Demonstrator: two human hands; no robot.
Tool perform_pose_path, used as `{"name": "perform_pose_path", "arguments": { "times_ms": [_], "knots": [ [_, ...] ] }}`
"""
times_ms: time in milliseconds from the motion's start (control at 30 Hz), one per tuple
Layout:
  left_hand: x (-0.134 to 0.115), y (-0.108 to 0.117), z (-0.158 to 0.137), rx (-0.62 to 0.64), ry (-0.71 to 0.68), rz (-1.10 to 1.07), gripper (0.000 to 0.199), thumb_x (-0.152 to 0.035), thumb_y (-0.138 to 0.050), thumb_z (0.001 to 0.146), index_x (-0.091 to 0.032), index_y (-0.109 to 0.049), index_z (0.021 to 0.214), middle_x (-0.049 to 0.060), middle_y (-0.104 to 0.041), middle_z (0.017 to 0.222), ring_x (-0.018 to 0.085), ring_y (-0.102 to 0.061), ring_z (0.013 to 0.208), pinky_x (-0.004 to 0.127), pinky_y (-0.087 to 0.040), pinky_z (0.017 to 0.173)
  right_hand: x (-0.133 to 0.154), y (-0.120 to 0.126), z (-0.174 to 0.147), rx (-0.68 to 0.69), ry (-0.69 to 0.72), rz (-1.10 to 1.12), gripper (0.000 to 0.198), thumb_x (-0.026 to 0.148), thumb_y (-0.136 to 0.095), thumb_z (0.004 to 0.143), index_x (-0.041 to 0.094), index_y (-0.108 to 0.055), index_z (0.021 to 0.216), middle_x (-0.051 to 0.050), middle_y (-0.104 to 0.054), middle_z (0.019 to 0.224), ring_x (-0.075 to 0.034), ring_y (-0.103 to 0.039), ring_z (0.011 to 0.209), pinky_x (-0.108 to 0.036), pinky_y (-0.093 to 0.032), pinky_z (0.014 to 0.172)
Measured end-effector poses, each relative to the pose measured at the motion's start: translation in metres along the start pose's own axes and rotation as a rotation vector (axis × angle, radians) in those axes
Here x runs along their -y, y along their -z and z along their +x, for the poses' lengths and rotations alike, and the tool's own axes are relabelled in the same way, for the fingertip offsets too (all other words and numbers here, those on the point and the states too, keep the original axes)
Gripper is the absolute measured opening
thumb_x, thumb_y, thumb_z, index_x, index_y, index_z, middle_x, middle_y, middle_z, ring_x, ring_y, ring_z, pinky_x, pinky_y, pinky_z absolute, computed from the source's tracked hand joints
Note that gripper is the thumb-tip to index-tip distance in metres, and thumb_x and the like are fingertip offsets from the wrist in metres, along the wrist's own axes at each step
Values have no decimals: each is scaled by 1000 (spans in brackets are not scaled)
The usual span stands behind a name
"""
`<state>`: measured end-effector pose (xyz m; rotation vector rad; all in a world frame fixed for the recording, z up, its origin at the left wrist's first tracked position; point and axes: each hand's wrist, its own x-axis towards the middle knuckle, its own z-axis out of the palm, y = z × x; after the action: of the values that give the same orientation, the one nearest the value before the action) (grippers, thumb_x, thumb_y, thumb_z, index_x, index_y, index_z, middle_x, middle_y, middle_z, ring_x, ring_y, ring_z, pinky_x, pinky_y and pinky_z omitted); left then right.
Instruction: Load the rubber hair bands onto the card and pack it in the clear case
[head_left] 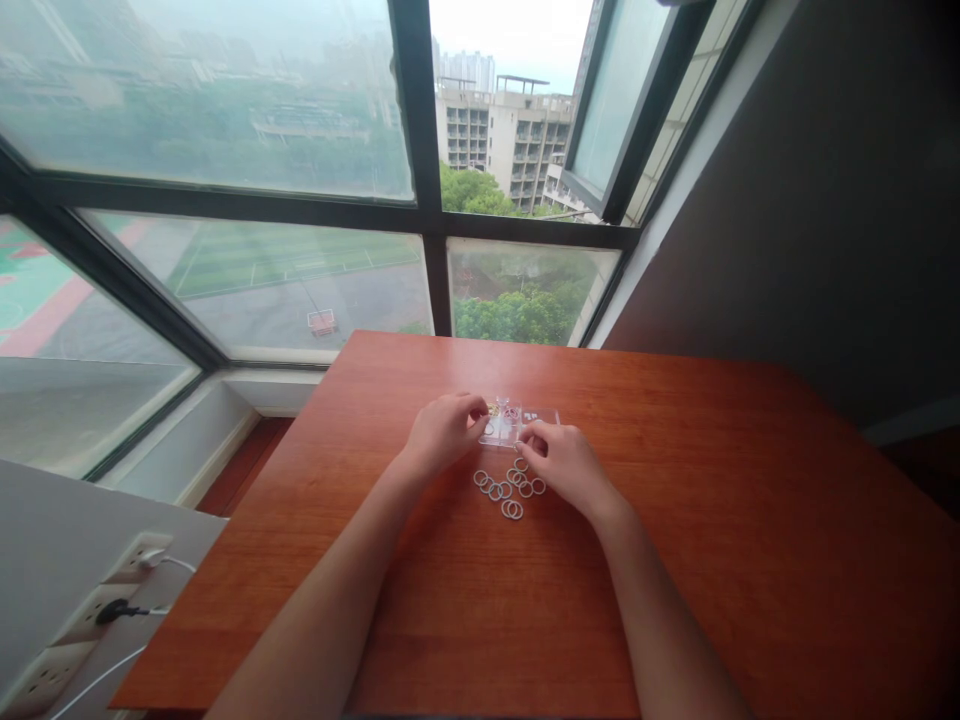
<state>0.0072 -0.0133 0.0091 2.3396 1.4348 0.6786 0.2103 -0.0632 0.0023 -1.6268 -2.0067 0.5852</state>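
A small clear plastic box (500,437) with compartments sits on the table, its lid (550,414) folded open to the right. Small yellowish and reddish items lie in its far compartments. At the box's left side is my left hand (446,432), fingers bent and pinched together at the edge; whatever they grip is hidden. My right hand (566,462) is by the front right corner, thumb and forefinger closed, with something small and pale at the tips that I cannot make out. Several grey rings (495,491) lie loosely in front of the box, some overlapping.
The reddish-brown wooden table (480,610) reaches up to a dark-framed window (429,215). A dark wall (810,200) slopes along the right. Low at the left, wall sockets (94,612) hold plugs with white cables beside the table edge.
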Motion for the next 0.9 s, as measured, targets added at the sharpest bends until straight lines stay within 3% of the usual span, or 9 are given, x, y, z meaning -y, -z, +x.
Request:
{"name": "perform_pose_path", "arguments": {
  "times_ms": [300,633,900],
  "knots": [
    [-19,1,-1,172,-111,-345,16,-25,-57,84,-15,-70,83,3,-68,77,11,-56,66,20,-40,59,2,1,1,-63,31,77,14,31,-58,85,24,-70,87,2,-66,66,-14,-58,61,-23,-38,60],
    [-21,-5,-2,174,-123,-416,14,-16,-56,81,-14,-70,81,3,-68,75,10,-57,65,19,-41,59,4,1,0,-100,56,116,14,29,-58,85,23,-71,87,2,-66,65,-13,-57,59,-23,-38,58],
    [-14,0,-1,141,-102,-297,13,-15,-55,78,-15,-68,77,2,-67,73,10,-55,63,20,-39,59,2,1,1,-71,30,74,15,30,-58,85,23,-71,88,2,-66,65,-14,-57,60,-23,-38,60]
  ]
}}
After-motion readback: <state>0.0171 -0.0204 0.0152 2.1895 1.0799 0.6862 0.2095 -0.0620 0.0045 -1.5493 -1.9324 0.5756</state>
